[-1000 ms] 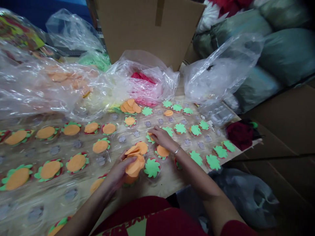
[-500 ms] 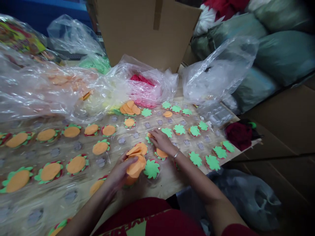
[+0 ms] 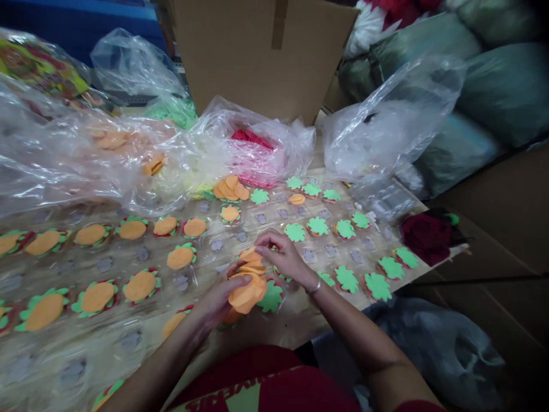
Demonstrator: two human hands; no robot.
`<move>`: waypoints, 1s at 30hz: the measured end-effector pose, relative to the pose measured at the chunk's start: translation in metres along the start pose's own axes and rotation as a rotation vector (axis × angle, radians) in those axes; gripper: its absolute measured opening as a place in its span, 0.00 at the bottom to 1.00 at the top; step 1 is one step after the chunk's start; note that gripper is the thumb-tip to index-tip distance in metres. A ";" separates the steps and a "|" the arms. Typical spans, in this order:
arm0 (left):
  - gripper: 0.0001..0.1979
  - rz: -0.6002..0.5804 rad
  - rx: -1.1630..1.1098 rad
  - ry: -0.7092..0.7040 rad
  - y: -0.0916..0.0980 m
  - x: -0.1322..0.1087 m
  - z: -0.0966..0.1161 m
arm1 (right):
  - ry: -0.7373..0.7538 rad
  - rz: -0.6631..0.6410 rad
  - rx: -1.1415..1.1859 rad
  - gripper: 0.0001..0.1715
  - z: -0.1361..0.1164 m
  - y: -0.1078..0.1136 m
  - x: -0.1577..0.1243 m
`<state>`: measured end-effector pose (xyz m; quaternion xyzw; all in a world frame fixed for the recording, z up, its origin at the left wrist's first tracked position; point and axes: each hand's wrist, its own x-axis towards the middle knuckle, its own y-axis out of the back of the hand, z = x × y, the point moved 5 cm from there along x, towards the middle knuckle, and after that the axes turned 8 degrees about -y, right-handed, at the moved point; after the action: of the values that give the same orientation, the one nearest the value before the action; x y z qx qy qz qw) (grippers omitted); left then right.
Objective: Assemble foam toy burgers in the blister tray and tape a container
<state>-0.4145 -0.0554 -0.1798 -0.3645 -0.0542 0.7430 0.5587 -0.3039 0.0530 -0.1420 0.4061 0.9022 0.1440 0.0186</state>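
Observation:
My left hand is closed round a fanned stack of thin orange discs. At the far edge of that stack, my right hand bends its fingers together on an orange disc; its fingertips are partly hidden. Just right of the stack lies a green scalloped leaf-shaped piece, partly covered by the discs. Rows of layered pieces stretch to the left, each with an orange disc on top of green and red edges. To the right, green scalloped pieces lie uppermost.
Clear plastic trays with grey shapes cover much of the wooden table. Plastic bags with orange, yellow and pink pieces line the back, before a cardboard box. Dark red cloth lies at the right corner.
My right hand has drawn back from a piece on the table to the stack in my left hand. The stack has shifted slightly right, and the whole view has moved a little.

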 end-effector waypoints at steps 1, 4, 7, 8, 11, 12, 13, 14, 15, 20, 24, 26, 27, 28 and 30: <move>0.23 -0.005 -0.018 0.006 0.002 0.000 0.001 | 0.079 -0.016 -0.046 0.08 -0.005 -0.001 -0.003; 0.23 -0.041 -0.051 -0.010 0.008 0.002 0.005 | 0.183 -0.151 -0.103 0.05 -0.015 -0.006 -0.013; 0.29 -0.070 -0.032 -0.079 0.009 0.003 0.011 | 0.036 -0.094 0.010 0.10 -0.010 -0.002 -0.013; 0.30 -0.082 -0.017 -0.097 0.007 0.003 0.013 | -0.039 -0.064 0.042 0.13 -0.006 -0.001 -0.012; 0.30 -0.079 0.035 -0.170 0.002 0.005 0.017 | -0.212 -0.119 0.066 0.19 0.002 -0.009 -0.012; 0.30 -0.054 0.045 -0.196 0.002 0.006 0.017 | -0.229 -0.150 0.054 0.19 0.001 -0.012 -0.012; 0.28 -0.020 0.048 -0.211 0.004 0.009 0.017 | -0.224 -0.148 0.039 0.17 0.000 -0.014 -0.011; 0.27 0.014 0.041 -0.210 0.007 0.011 0.015 | -0.208 -0.111 0.028 0.15 -0.001 -0.013 -0.010; 0.25 0.039 0.027 -0.190 0.009 0.014 0.012 | -0.193 -0.062 0.031 0.15 -0.001 -0.010 -0.007; 0.20 0.085 -0.040 -0.069 0.018 0.021 0.002 | -0.285 -0.032 0.288 0.18 0.032 0.013 0.038; 0.21 0.080 -0.050 -0.054 0.015 0.017 0.008 | -0.410 0.093 0.279 0.16 0.060 0.039 0.076; 0.24 0.073 -0.064 -0.045 0.013 0.015 0.013 | -0.418 0.030 0.330 0.15 0.060 0.033 0.079; 0.26 0.070 -0.070 -0.047 0.012 0.015 0.015 | -0.400 -0.045 0.370 0.16 0.055 0.024 0.076; 0.27 0.059 -0.074 -0.053 0.011 0.016 0.017 | -0.363 -0.127 0.393 0.17 0.047 0.014 0.070; 0.27 0.021 -0.082 -0.069 0.009 0.019 0.021 | -0.234 -0.224 0.318 0.17 0.028 -0.004 0.056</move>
<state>-0.4358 -0.0351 -0.1782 -0.3620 -0.1002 0.7580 0.5333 -0.3401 0.0987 -0.1654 0.3153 0.9446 -0.0513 0.0748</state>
